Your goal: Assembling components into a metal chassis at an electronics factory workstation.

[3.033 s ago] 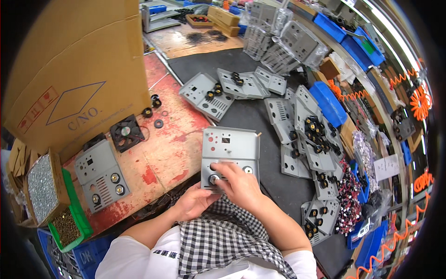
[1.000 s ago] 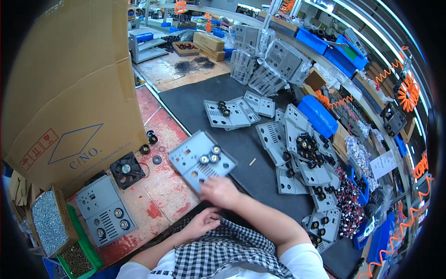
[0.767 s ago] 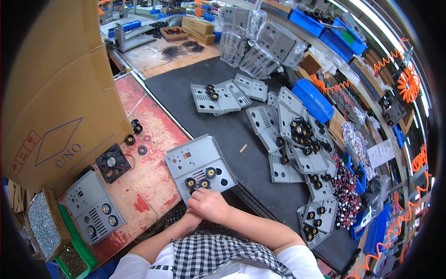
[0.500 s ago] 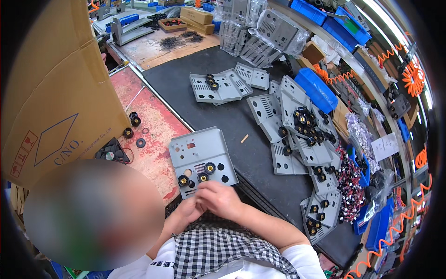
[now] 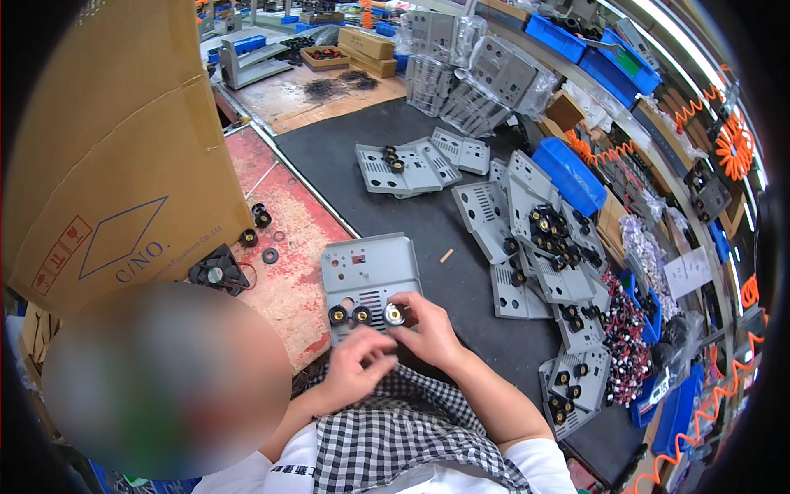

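One thumb-and-finger pinch: our right hand (image 5: 429, 333) grips a black knob (image 5: 393, 314); our left hand (image 5: 354, 370) hangs half-open, blurred — the grey panel (image 5: 393, 262) beneath is slotted and holed.

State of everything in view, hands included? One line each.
Right hand: thumb and fingers around a round fitting.
Left hand: fingers loosely open, blurred.
Gray panel: beneath the hands, round fittings on it.
Fan: on red table, apart from the panel.
Cardboard box: standing upright.
Wrapped panels: bundled in clear plastic.
Tan stick: lying on black mat.
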`<state>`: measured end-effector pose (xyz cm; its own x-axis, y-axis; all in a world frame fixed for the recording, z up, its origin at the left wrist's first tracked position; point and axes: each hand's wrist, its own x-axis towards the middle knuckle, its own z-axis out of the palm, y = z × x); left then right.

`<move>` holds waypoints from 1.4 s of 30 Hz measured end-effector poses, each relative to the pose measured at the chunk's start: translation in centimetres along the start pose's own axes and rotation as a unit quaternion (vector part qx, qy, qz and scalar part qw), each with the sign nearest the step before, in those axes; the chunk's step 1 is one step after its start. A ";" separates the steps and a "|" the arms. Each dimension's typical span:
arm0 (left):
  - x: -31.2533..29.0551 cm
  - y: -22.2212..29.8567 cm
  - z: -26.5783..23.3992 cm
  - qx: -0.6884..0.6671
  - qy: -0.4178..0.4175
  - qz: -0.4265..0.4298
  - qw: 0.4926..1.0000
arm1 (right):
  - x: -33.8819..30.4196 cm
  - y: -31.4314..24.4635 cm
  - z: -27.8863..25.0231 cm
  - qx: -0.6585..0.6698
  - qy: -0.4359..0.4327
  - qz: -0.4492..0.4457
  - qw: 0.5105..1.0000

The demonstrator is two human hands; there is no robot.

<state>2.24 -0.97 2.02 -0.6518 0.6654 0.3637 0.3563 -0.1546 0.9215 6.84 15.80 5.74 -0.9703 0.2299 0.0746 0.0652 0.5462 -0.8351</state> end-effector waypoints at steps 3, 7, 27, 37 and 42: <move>2.5 0.6 -0.6 0.129 0.054 0.130 0.982 | -1.8 0.1 -0.7 0.192 -0.058 0.034 0.979; 3.7 1.0 0.3 0.141 0.039 0.202 0.968 | -3.2 0.4 -1.9 0.336 -0.030 0.058 0.940; 2.5 -2.3 3.3 -0.604 0.021 -0.244 0.758 | -2.1 0.5 -4.4 -0.073 0.101 -0.081 0.989; 1.1 -2.4 4.2 -0.605 0.000 -0.301 0.737 | -3.5 -1.5 -3.6 -0.139 0.015 -0.107 0.984; -2.2 -7.9 5.0 -0.654 -0.004 -0.333 0.679 | -3.1 -0.2 -3.0 -0.154 0.060 -0.095 0.982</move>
<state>4.19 2.49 -6.73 -0.3712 0.9091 -0.1891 -0.9187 -0.3300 0.2168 10.48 17.42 7.28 -0.9386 0.1843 0.2918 -0.0283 0.8016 -0.5972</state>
